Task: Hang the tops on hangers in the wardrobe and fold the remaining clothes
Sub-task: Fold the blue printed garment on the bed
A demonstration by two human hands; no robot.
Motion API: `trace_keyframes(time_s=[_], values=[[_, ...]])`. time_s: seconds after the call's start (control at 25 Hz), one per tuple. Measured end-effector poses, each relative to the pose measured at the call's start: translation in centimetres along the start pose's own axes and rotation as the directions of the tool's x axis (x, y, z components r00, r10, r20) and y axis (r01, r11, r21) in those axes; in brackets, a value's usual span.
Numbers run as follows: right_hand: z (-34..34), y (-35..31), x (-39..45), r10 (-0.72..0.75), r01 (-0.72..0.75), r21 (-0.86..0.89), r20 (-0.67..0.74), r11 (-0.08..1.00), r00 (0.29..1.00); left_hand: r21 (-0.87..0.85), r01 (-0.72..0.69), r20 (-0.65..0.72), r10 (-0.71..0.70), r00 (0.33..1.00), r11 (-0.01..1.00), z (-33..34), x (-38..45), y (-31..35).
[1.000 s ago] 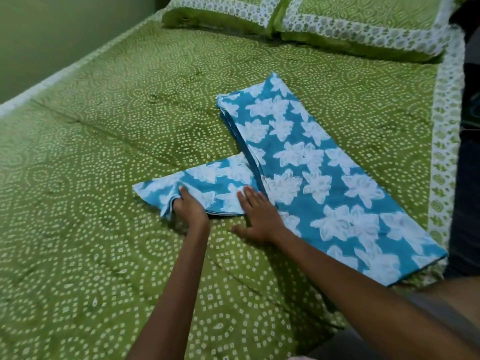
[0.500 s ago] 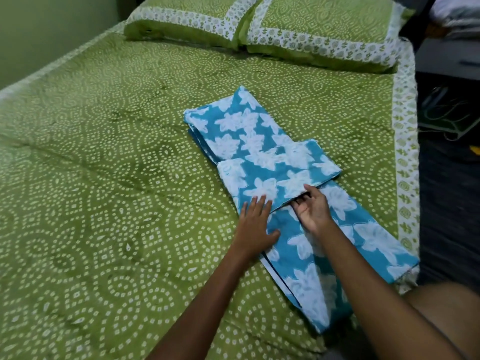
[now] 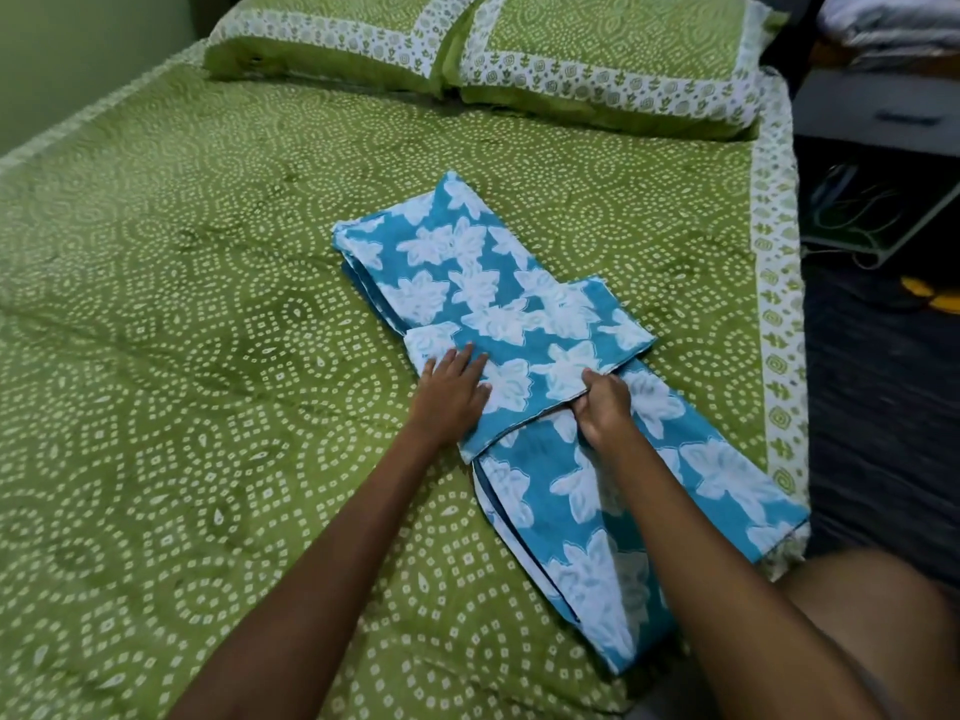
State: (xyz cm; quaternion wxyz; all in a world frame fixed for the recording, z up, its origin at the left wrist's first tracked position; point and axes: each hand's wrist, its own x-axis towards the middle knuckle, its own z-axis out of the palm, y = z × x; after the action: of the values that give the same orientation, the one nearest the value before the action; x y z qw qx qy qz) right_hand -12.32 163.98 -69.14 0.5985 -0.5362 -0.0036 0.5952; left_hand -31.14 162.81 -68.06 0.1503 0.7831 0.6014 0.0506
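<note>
On the green dotted bedspread (image 3: 208, 356), the left hand (image 3: 451, 394) presses flat, fingers straight, on the blue white-flowered folded garment (image 3: 519, 330); the right hand (image 3: 602, 407) pinches its folded flap's edge.

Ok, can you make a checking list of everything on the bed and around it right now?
Surface: green dotted bedspread, lightly creased.
Job's things: blue floral garment, a long strip with a flap folded across its middle.
Clutter: two green pillows at the head.
Hands: left hand rests flat on the flap; right hand grips the flap's edge.
Cables: wires on a low rack beside the bed.
Surroundings: dark floor, green wall.
</note>
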Motion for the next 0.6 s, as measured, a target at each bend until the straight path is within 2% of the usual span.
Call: trace_keyframes(time_s=[0.04, 0.08, 0.28, 0.4, 0.48, 0.52, 0.56, 0.6], values=[[0.0, -0.5, 0.3, -0.018, 0.018, 0.003, -0.011, 1.000, 1.000, 0.083, 0.021, 0.069, -0.027, 0.997, 0.996, 0.5, 0.5, -0.6], [-0.2, -1.0, 0.9, -0.056, 0.056, -0.011, -0.028, 0.998, 0.998, 0.119, 0.045, 0.081, -0.055, 0.995, 0.992, 1.1, 0.6, -0.9], [-1.1, -5.5, 3.4, -0.183, 0.178, -0.082, -0.061, 0.981, 0.981, 0.181, 0.126, 0.046, -0.136, 0.990, 0.975, 2.3, 1.2, 1.0], [-0.7, -7.8, 5.0, -0.146, 0.131, -0.154, -0.089, 0.979, 0.985, 0.177, -0.041, 0.093, 0.025, 0.995, 0.983, 2.8, 2.1, 2.7], [-0.2, -8.3, 5.1, -0.203, 0.175, -0.294, -0.065, 0.940, 0.977, 0.167, -0.171, 0.138, 0.149, 0.979, 0.971, 3.0, 2.3, 3.5], [-0.1, -8.2, 4.9, -0.293, 0.267, -0.431, 0.006, 0.862, 0.956, 0.143, -0.210, 0.151, 0.188, 0.970, 0.967, 3.2, 2.4, 3.8], [-0.2, -7.7, 4.5, -0.402, 0.401, -0.584, 0.137, 0.706, 0.905, 0.091, -0.222, 0.138, 0.208, 0.968, 0.971, 3.4, 2.4, 3.8], [-0.6, -7.0, 3.9, -0.485, 0.556, -0.681, 0.324, 0.476, 0.812, -0.007, -0.215, 0.085, 0.215, 0.973, 0.977, 3.6, 2.4, 3.7]])
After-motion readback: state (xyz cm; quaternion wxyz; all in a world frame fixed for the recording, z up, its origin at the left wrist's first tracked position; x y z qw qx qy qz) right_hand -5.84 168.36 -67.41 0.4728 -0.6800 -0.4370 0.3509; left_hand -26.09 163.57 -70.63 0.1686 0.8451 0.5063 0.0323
